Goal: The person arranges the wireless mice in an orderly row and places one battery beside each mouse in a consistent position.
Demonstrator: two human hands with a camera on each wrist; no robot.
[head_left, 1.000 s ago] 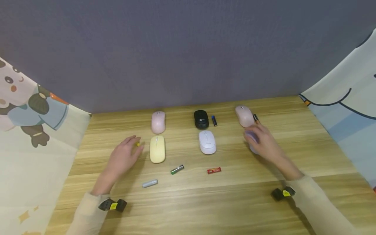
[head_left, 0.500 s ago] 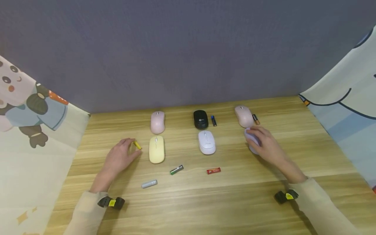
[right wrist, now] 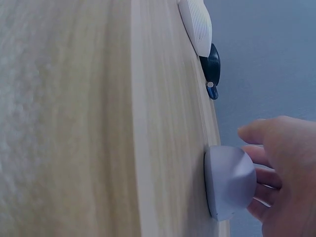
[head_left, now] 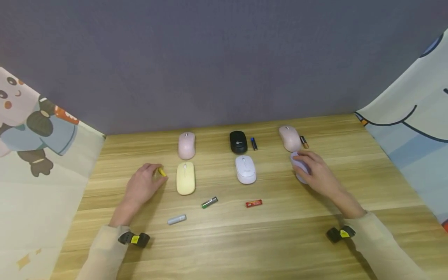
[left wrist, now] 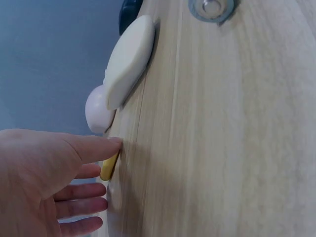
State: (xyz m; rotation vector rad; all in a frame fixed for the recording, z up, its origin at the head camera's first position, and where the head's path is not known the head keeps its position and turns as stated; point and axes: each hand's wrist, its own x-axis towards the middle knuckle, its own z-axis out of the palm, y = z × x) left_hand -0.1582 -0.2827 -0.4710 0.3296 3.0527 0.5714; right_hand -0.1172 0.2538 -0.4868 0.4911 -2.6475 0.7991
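Observation:
My left hand (head_left: pixel 140 186) pinches a yellow battery (head_left: pixel 161 172) between thumb and index finger, low over the wood. The left wrist view shows the thumb at one end of that battery (left wrist: pixel 109 167); the other fingers hang loose. Right beside this hand lies a yellow mouse (head_left: pixel 185 182). My right hand (head_left: pixel 320 175) rests loosely over a purple mouse (head_left: pixel 295 156). In the right wrist view the thumb stands a little off this mouse (right wrist: pixel 229 182), while the other fingertips are partly hidden behind it.
On the wooden table (head_left: pixel 224 241) lie pink mice (head_left: pixel 187 146), a black mouse (head_left: pixel 238 142) and a white mouse (head_left: pixel 246 169). Loose batteries include a green-ended one (head_left: pixel 209 202), a grey one (head_left: pixel 176 219), a red one (head_left: pixel 253 203), a blue-ended one (head_left: pixel 253 144) and a copper-ended one (head_left: pixel 304 142).
My left hand has drawn back slightly, showing more of the yellow battery. The right hand has shifted a little, uncovering more of the purple mouse. The last half second shows almost no movement.

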